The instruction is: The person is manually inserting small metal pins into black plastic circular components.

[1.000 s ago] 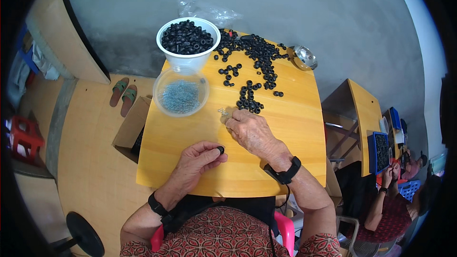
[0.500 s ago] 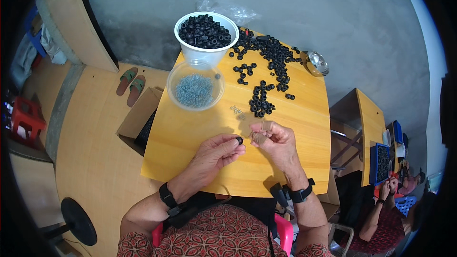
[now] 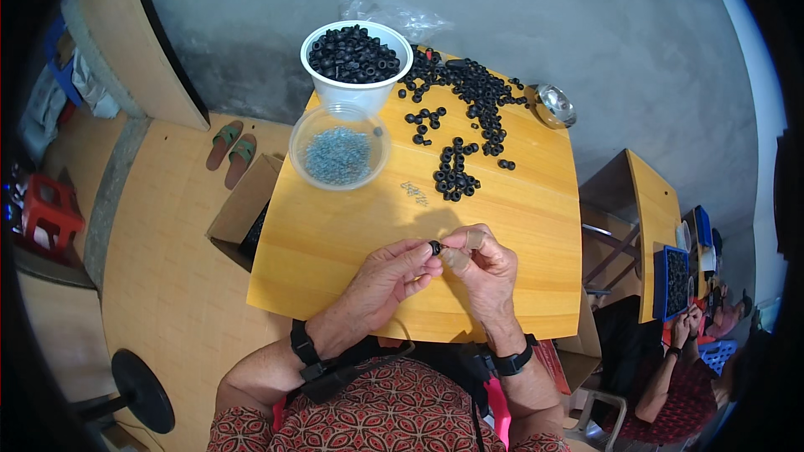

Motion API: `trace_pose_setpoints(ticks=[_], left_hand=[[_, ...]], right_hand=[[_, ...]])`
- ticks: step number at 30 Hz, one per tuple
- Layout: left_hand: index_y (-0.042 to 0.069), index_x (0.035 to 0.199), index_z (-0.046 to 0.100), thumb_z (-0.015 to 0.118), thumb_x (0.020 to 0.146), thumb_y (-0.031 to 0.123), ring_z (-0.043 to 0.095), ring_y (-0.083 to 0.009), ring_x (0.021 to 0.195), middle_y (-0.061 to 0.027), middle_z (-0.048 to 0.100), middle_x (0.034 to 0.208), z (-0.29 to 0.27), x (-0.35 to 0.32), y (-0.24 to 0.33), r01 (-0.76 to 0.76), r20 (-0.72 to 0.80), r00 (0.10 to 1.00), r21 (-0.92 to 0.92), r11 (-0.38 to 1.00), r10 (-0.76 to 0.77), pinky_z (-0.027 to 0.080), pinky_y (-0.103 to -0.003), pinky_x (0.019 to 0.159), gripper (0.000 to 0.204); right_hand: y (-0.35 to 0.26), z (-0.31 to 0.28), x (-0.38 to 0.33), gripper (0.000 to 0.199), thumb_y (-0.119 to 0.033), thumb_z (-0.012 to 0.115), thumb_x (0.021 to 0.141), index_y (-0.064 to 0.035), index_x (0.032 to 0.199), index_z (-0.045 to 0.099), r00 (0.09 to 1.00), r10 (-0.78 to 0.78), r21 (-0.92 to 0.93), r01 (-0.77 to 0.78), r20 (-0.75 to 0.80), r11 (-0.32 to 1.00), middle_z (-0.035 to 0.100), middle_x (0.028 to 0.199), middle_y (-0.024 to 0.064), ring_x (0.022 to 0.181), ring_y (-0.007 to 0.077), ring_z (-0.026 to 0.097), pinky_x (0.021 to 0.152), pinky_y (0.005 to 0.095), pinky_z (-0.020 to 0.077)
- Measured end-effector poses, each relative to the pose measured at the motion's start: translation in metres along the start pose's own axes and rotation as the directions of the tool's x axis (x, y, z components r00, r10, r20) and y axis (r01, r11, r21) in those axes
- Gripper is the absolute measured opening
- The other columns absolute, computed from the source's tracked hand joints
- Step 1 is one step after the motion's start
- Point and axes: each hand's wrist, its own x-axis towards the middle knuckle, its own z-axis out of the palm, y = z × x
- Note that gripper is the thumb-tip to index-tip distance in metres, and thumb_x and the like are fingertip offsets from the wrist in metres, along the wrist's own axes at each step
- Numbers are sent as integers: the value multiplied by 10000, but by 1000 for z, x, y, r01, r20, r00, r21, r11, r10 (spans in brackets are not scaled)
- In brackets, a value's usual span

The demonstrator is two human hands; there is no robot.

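Observation:
Between the thumb and fingers of my left hand (image 3: 375, 283) sits a small black round knob-like part (image 3: 435, 248). My right hand (image 3: 484, 272), with pale covers on its thumb and forefinger, pinches right up against that part. Whatever its fingertips hold is too small to make out. Just beyond the hands lie several tiny metal pieces (image 3: 414, 192) on the wooden table (image 3: 519, 234). A nearer cluster of black parts (image 3: 452, 174) with holes lies past them. A clear tub (image 3: 381, 169) holds many small bluish-silver pieces.
Behind the tub, a white bucket (image 3: 352, 97) is heaped with black parts. More black parts (image 3: 481, 96) spread to the far edge, near a shiny metal bowl (image 3: 554, 106). A cardboard box (image 3: 243, 201) stands left of the table. At right, another person's hands (image 3: 685, 326) work by a blue tray (image 3: 670, 283).
My right fingertips have come left and now meet the black part. My left hand has shifted slightly right, turning the part. The view has moved a little.

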Motion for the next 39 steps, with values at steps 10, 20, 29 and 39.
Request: trace_pose_setpoints(ticks=[10,20,29,39], left_hand=[[114,1111,634,616,957,250,582,-61,968,33,642,1007,-2,2,-8,18,15,1000,-37,999,-17,458,-229,860,206],[129,1129,606,587,970,270,562,-82,997,39,610,1056,5,1,-10,15,19,1000,-15,1000,-15,440,-287,920,214],[99,1166,595,615,950,257,562,-82,1013,26,605,1073,3,4,-5,101,61,992,110,989,-108,455,-286,904,269],[17,1048,658,658,898,66,662,-149,921,-65,673,994,1,2,19,-27,-67,996,413,910,60,540,-253,827,158]], right_hand=[[-10,3,-7,208,-8,747,740,-3,938,683,949,-314,-524,278,20,805,641,967,123,821,234,592,709,317,480],[-9,0,-2,274,-38,786,660,-30,877,620,806,-504,-706,551,311,444,642,902,117,821,288,604,708,378,474],[-22,-14,1,251,-75,783,685,-50,867,612,788,-480,-684,593,385,425,634,856,96,783,266,600,682,365,455],[-21,-40,42,164,-77,677,814,-2,950,625,947,-97,-438,231,307,869,612,853,127,783,280,601,714,366,499]])
